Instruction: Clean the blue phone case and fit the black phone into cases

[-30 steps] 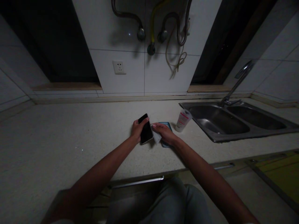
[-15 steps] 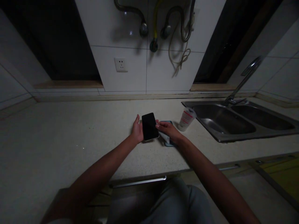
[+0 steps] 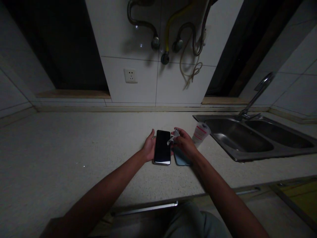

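Observation:
A black smartphone [image 3: 162, 147] lies screen up in my left hand [image 3: 149, 147], whose fingers pass under it while the thumb stands off its left edge. My right hand [image 3: 184, 142] pinches a crumpled white tissue [image 3: 174, 136] near the phone's right edge. Below that hand a blue-grey phone case [image 3: 181, 158] rests on the counter, partly covered by the hand and wrist. Just right of my right hand stands a clear plastic cup [image 3: 201, 133] with red print, tilted in the view.
The pale countertop [image 3: 111, 138] runs along a tiled wall with a socket [image 3: 130, 76] and hoses [image 3: 141, 23]. At right is a double steel sink [image 3: 232, 153] with a tall faucet [image 3: 260, 92]. A drawer handle [image 3: 146, 210] sits below the counter edge.
The tissue, formerly hanging below my right hand, is now bunched at its fingertips. The phone now sits straighter in my left hand, and more of the case shows. The view has shifted slightly.

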`<state>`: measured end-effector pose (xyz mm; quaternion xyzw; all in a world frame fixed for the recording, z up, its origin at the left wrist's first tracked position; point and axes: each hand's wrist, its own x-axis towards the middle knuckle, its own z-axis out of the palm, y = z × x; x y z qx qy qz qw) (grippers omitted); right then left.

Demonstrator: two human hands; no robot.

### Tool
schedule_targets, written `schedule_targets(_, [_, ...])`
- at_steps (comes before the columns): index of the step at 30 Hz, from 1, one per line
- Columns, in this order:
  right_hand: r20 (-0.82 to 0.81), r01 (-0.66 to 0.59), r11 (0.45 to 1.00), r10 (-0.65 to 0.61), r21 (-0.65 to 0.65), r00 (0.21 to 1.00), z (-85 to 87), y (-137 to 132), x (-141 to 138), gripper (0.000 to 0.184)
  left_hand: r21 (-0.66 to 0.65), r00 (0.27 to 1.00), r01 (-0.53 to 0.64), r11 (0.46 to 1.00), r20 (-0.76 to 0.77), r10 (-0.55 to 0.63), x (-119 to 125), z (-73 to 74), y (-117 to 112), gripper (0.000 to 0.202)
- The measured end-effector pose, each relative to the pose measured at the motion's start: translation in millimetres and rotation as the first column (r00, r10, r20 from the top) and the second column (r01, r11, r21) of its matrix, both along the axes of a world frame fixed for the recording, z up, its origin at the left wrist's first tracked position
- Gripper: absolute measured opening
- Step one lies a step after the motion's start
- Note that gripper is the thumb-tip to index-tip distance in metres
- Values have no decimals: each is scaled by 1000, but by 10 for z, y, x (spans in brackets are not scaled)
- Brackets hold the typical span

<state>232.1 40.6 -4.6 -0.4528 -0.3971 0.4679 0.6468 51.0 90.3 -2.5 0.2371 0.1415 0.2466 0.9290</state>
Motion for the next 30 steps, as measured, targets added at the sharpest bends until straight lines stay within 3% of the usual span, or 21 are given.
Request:
schedule_targets(4, [210, 123, 971, -166, 204, 963, -104, 65, 45, 65, 10, 999, 52, 999, 6, -52, 7, -10, 5, 72])
schedule_targets(6, [366, 130, 935, -254, 331, 895, -131, 58, 55, 65, 5, 999, 49, 999, -7, -49, 15, -14, 15, 71])
schedule_targets(8, [545, 47, 907, -293, 419, 786, -143, 30, 44, 59, 6, 999, 28, 1000, -28, -28, 31, -6, 16, 70])
schedule_targets(13, [864, -301, 877, -211, 374, 457, -173, -2, -20, 56, 18, 998, -19, 1000, -62, 20, 94, 50, -30, 66])
schedule_targets(18, [951, -441, 851, -191, 285, 244, -138, -29, -130, 57, -9, 998, -25, 1000, -51, 24, 118, 16, -23, 69])
schedule_targets(20, [963, -492, 832, -178, 257, 202, -98, -86, -207, 57, -43, 994, -59, 997, -96, 54, 108, -8, 0, 74])
schedule_targets(23, [966, -540, 805, -160, 247, 203, -37, -212, -323, 56, -67, 983, -113, 991, -153, 101, 93, -14, 22, 79])
schedule_targets(30, [968, -540, 813, -107, 217, 227, -63, -515, -301, 58, -16, 996, -81, 997, -33, 80, 89, -49, 47, 88])
